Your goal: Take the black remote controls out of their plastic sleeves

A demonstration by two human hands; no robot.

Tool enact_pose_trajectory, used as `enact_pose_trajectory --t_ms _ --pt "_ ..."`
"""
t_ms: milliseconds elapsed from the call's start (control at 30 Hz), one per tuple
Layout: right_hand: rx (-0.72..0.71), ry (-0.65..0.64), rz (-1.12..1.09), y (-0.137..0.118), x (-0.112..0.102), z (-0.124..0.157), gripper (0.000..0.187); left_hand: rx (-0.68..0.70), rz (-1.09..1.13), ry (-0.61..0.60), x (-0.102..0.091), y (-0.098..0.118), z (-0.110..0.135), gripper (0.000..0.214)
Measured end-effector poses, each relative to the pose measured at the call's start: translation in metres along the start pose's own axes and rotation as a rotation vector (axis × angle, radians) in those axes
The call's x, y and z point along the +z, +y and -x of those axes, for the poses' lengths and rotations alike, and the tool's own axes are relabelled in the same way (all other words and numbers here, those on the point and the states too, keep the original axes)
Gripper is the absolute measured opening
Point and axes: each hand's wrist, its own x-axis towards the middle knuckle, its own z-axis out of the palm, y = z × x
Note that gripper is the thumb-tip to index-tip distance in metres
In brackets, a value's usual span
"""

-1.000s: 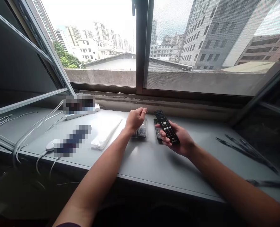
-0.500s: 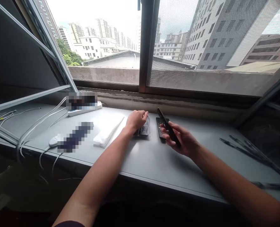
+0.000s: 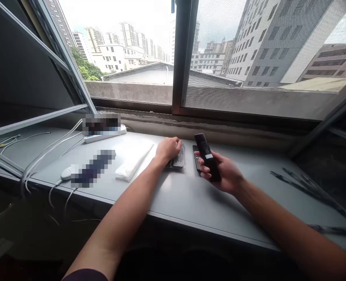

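Observation:
My right hand (image 3: 224,173) is closed round a black remote control (image 3: 207,156), held above the grey sill with its plain back facing up. Under it lies a second dark remote (image 3: 196,158) on the sill. My left hand (image 3: 167,150) rests with curled fingers on a grey remote (image 3: 178,158) lying on the sill (image 3: 175,195), just left of the dark one.
A folded white cloth (image 3: 133,164) lies left of my left hand. Further left are a blurred dark object (image 3: 92,168), a white power strip (image 3: 104,136) and white cables (image 3: 44,156). Thin dark strips (image 3: 310,187) lie at the right. The window frame (image 3: 181,58) rises behind.
My right hand has turned the black remote over, from buttons up to back up. My left hand has dropped from above the grey remote onto it.

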Motion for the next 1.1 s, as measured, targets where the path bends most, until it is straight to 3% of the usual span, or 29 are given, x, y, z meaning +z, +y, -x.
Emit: enact_pose_trajectory --t_ms 300,533,767,933,1100 --pt "0.012 0.095 0.07 0.0008 -0.0013 -0.0019 0.029 -0.008 -0.004 -0.075 0.0028 -0.0001 0.0009 0.035" --pt "0.059 -0.074 0.01 0.0024 -0.0012 -0.0004 0.034 -0.03 0.034 -0.109 0.004 0.0005 0.0018 0.04" --pt "-0.026 -0.033 0.009 0.003 -0.0011 0.0003 0.031 -0.024 0.028 -0.129 0.0041 0.0023 0.003 0.038" --pt "0.04 0.046 0.077 0.0043 0.0027 0.0018 0.026 -0.015 0.032 -0.127 0.0024 0.0032 0.0037 0.034" --pt "0.083 -0.047 0.06 0.0053 0.0032 0.003 0.037 -0.009 0.019 -0.127 0.003 0.0033 0.0042 0.034"
